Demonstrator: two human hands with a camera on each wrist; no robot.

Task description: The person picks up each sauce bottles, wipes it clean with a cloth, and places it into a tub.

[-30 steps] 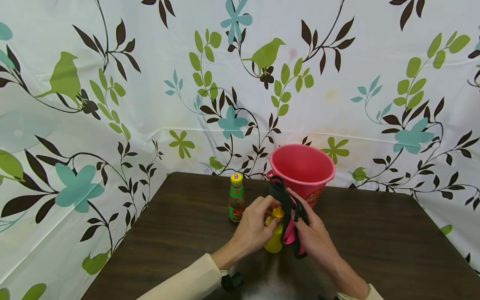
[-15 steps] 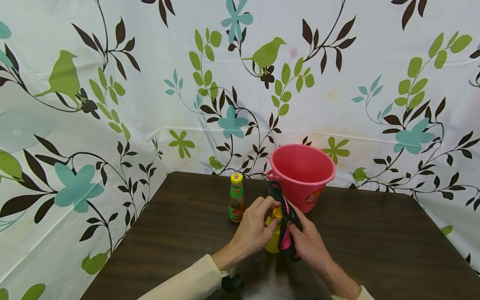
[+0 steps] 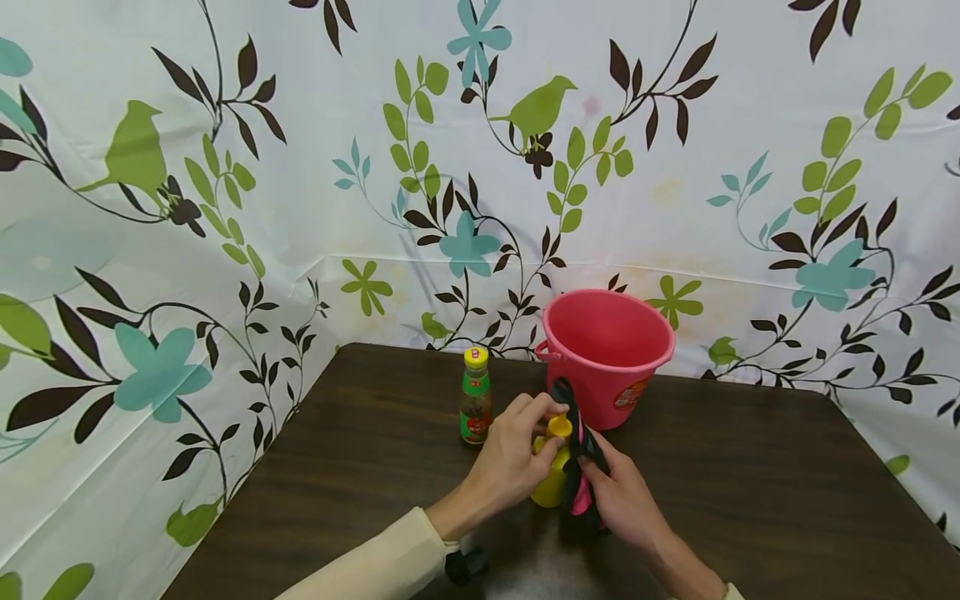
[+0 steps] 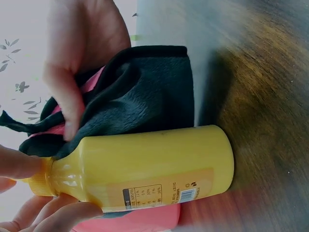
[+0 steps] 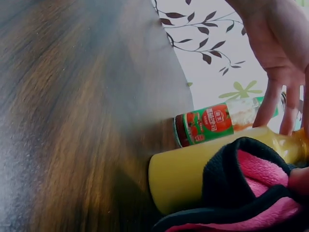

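A yellow bottle [image 4: 154, 164] with a yellow cap stands upright on the dark wooden table. My left hand [image 3: 513, 454] pinches it at the cap and neck. In my right hand [image 3: 626, 496] is a dark cloth with a pink side [image 5: 263, 171], bunched and lying against the bottle's right side. The left wrist view shows the cloth's dark fleecy face [image 4: 140, 101] touching the bottle. A glass sauce bottle [image 3: 475, 404] with a yellow cap and green-and-red label stands just left of my left hand.
A pink bucket [image 3: 592, 392] stands behind my right hand, near the table's back edge. Beyond the wooden table [image 3: 360, 450] hangs a white sheet [image 3: 300, 208] printed with leaves, flowers and birds.
My right hand has moved the cloth downward along the bottle's side, and more of the bucket shows. My left hand keeps its pinch at the bottle's top.
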